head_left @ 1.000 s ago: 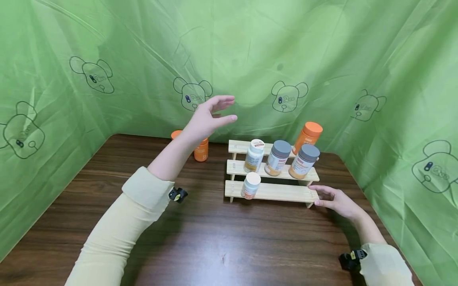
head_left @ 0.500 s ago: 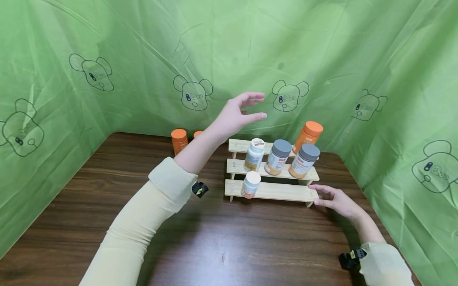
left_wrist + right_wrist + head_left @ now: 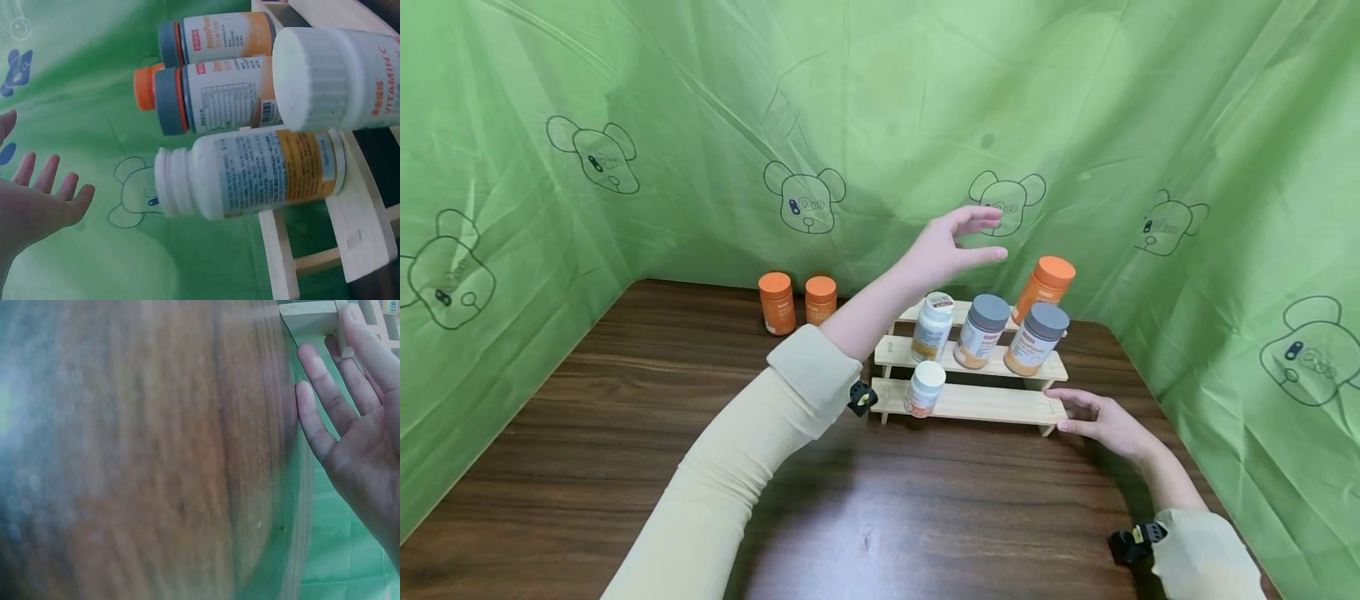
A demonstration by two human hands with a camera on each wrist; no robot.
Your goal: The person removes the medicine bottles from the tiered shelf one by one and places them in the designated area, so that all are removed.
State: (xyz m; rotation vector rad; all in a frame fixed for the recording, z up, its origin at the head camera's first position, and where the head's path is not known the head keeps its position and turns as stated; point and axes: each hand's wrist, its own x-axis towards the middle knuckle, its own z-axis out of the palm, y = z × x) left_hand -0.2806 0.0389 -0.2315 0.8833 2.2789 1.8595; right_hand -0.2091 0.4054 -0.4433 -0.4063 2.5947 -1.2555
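Observation:
A three-tier wooden display rack (image 3: 1000, 404) stands on the table, its lowest right end held between the thumb and fingers of my right hand (image 3: 1105, 427). My left hand (image 3: 943, 250) is raised over the rack's back with nothing in it, thumb and fingers spread apart. Below it on the middle tier are a white bottle (image 3: 931, 335) and two grey-capped supplement bottles (image 3: 979, 342). An orange bottle (image 3: 1039, 292) is at the top tier's right end. On the bottom tier, toward the left, sits a small white vitamin C bottle (image 3: 923, 396).
Two orange bottles (image 3: 777, 308) stand on the dark wooden table (image 3: 647, 400) left of the rack, one partly behind my left forearm. Green curtain (image 3: 880, 100) with bear drawings encloses the table at the back and sides.
My left hand has moved right, from near the two orange bottles to over the rack, uncovering more of those bottles. The right hand and the rack stay put.

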